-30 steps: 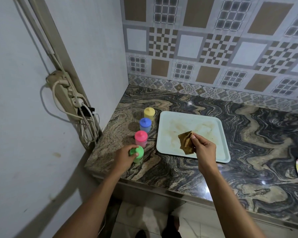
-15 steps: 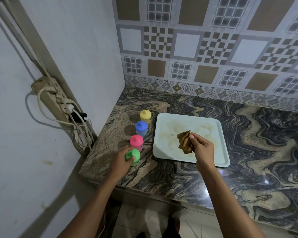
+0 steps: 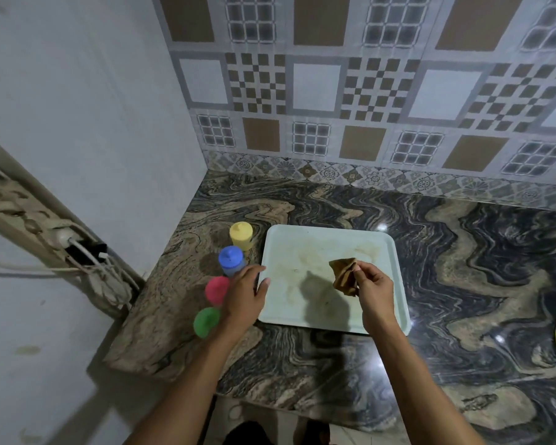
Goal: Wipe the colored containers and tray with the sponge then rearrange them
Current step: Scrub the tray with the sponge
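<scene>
Left hand (image 3: pixel 243 295), left of centre in the frame: fingers straight and spread, holding nothing, lying over the gap between the pink container (image 3: pixel 216 289) and the left rim of the tray (image 3: pixel 328 245); whether it touches either cannot be told. Right hand (image 3: pixel 371 285), centre of frame: fingers pinch a crumpled brown sponge (image 3: pixel 344 276) over the middle of the tray, and contact between sponge and tray surface is not clear. The pale tray lies flat on the marbled countertop (image 3: pixel 463 284) and carries no containers; brownish smears show across its floor, so the tray wipe is judged unfinished. Four lidded containers stand in a row just left of the tray, running from the yellow container (image 3: pixel 241 234) at the top through the blue container (image 3: pixel 230 260) and the pink to the green container (image 3: pixel 207 321) nearest the lower edge — all upright, off the tray. Whether they are wiped cannot be judged; the lower two are blurred. Outstanding, by this inspection — finishing the tray, any container wiping not done, and returning the containers to their arrangement.
</scene>
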